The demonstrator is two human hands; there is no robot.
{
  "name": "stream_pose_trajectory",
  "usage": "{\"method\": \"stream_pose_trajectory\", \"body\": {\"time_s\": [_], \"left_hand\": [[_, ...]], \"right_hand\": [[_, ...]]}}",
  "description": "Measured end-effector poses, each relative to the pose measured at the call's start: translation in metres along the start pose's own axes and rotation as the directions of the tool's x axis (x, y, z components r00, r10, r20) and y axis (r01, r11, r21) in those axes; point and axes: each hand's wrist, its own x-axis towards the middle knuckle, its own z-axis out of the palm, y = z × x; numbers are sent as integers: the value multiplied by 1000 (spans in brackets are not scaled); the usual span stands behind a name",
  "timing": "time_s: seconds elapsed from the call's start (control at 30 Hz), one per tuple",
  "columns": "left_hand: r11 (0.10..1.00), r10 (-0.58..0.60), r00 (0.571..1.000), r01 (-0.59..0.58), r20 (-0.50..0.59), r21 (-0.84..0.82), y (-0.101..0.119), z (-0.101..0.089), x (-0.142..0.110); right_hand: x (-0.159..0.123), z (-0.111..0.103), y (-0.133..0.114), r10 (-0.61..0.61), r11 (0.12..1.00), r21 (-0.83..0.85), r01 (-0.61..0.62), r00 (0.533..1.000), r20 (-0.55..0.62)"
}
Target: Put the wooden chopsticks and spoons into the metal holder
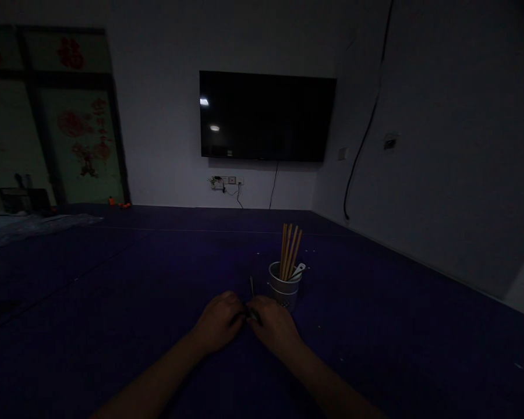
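Note:
My left hand (222, 322) and my right hand (274, 327) are almost touching, low over the dark blue-purple surface (192, 262). The fingers of both are curled in. Something dark shows between them, too dim to name. Just beyond the right hand's fingers, a thin utensil handle (251, 284) points away from me; its other end is hidden. Close behind the right hand stands a pale round holder (283, 286), partly covered by that hand. Several wooden chopsticks (290, 250) and a white spoon (299, 270) stick up out of it.
Small light specks lie around the holder. Clear plastic wrap (39, 224) lies at the far left, with small orange items (121, 204) near the door. A television (268, 116) hangs on the back wall above sockets (231, 180). A black cable (362, 145) runs down the right wall.

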Motion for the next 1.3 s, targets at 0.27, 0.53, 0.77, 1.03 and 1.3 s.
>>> {"method": "stream_pose_trajectory", "body": {"time_s": [0.27, 0.53, 0.77, 1.03, 1.3], "left_hand": [[1000, -7, 1000, 6, 13, 7, 2, -2, 1], [1000, -11, 1000, 11, 5, -1, 0, 1, 0], [1000, -11, 1000, 11, 14, 10, 0, 0, 0], [1000, -22, 1000, 22, 21, 2, 1, -1, 1], [999, -37, 999, 37, 2, -4, 0, 1, -1]], "right_hand": [[2, 2, 1, -15, 999, 35, 15, 1000, -6], [3, 5, 4, -28, 996, 80, 30, 999, -22], [4, 7, 5, -41, 993, 106, 44, 999, -34], [5, 8, 5, -79, 982, 169, 88, 995, -61], [5, 9, 6, -110, 962, 241, 125, 991, -77]]}}
